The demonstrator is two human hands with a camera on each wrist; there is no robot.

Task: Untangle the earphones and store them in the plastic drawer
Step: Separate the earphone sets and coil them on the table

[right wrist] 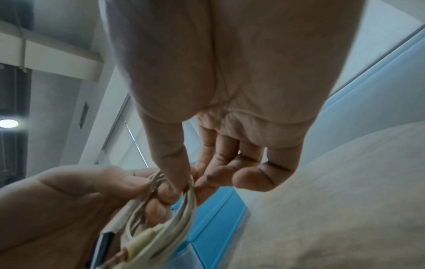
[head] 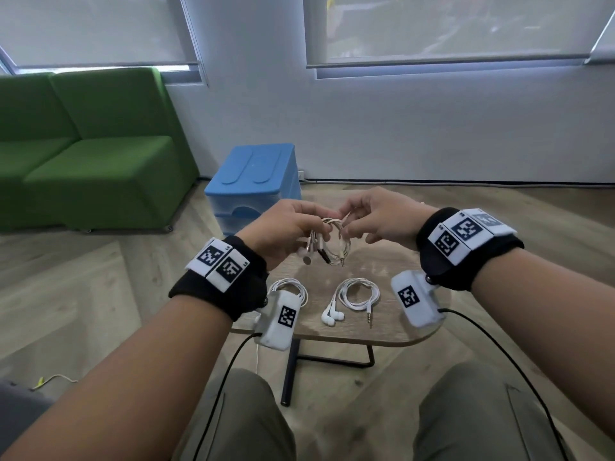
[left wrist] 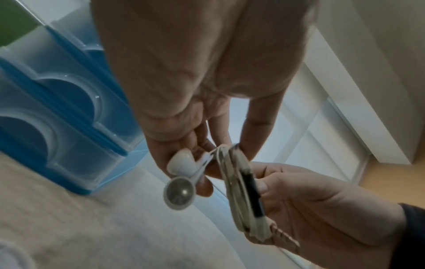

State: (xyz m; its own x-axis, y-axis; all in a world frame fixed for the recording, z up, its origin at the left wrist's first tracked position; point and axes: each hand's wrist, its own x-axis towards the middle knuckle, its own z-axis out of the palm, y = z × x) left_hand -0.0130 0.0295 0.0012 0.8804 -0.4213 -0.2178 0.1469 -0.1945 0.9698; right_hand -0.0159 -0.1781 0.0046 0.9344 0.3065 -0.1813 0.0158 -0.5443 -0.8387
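Coiled beige earphones (head: 329, 242) held above surface (head: 382, 331), pinched by fingers of left hand (head: 283, 231) and right hand (head: 379, 221). Blue plastic drawer (head: 254, 181) behind, apparently closed. Two white earphone coils (head: 357, 296) lying on surface.

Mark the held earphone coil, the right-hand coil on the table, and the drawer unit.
held earphone coil (head: 332, 242), head view, cable loop.
right-hand table coil (head: 358, 296), head view, looped cable.
blue drawer unit (head: 253, 171), head view, top panel.

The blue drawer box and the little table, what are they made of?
The blue drawer box looks like plastic: smooth moulded lid, see-through drawer fronts. The table top shows pale wood grain, though it may be printed laminate; its dark thin leg looks like metal.
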